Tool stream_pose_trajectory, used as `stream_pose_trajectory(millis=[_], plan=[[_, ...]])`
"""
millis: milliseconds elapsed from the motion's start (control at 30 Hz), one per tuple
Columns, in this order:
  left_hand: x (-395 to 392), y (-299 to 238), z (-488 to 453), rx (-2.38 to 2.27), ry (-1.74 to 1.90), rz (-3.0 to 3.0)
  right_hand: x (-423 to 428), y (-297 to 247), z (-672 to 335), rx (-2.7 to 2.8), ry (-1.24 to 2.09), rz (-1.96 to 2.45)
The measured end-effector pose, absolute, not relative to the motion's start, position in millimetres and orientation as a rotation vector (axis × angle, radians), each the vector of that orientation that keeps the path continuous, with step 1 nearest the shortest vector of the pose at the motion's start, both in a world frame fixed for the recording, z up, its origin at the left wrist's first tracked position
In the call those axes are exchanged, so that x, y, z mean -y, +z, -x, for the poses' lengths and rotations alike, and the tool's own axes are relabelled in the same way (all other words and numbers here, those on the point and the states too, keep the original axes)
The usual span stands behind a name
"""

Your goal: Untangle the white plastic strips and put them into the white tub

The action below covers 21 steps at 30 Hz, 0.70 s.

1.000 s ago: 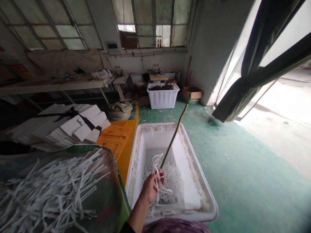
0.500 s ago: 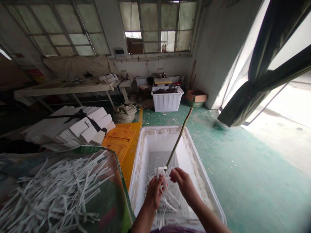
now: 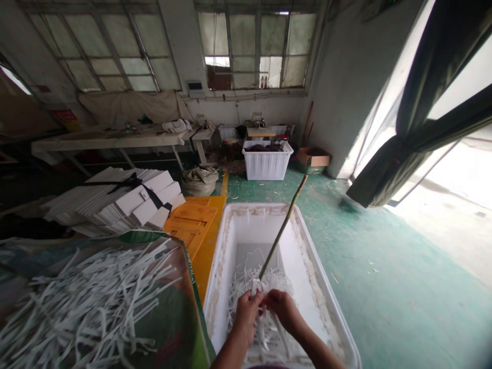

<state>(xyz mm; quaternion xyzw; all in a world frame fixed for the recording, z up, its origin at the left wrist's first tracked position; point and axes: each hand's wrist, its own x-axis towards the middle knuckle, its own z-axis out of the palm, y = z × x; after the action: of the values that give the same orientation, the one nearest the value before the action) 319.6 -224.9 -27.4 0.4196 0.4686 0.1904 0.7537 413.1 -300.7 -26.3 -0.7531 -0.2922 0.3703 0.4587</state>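
Note:
Over a white plastic tub [image 3: 307, 246] my two hands meet. My left hand [image 3: 246, 313] is closed round the lower end of a thin green-brown stick [image 3: 283, 228] and some white paper strips [image 3: 265, 287]. The stick slants up and away to the right. My right hand [image 3: 283, 308] is closed in a pinch on the strips, touching the left hand. More white strips lie loose in the bottom of the tub.
A big open sack [image 3: 169, 307] heaped with white strips [image 3: 84, 302] fills the lower left. Behind it are an orange pallet [image 3: 190, 223], bundled white cards [image 3: 126, 197], a cloth bag [image 3: 200, 179] and a second white crate [image 3: 267, 160]. Green floor [image 3: 384, 287] lies right, a dark curtain [image 3: 392, 164] by the doorway.
One second ago only my left hand held the stick and strips. My right hand came in and has closed on the strips against the left hand, both a little lower in the view.

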Motion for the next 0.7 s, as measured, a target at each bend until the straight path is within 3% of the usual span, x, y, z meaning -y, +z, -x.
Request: stream_pose_trajectory(millis=[333,700], plan=[[231.9,-37.6,-316.4,-1.078,0.501,-1.285,307.9,-42.8,-408.9,0.501,1.072,1.660],[150.5,-35.0,-279.6,-1.230,0.904,-0.953,372.1,-95.2,-509.4,-0.142,0.547,1.641]])
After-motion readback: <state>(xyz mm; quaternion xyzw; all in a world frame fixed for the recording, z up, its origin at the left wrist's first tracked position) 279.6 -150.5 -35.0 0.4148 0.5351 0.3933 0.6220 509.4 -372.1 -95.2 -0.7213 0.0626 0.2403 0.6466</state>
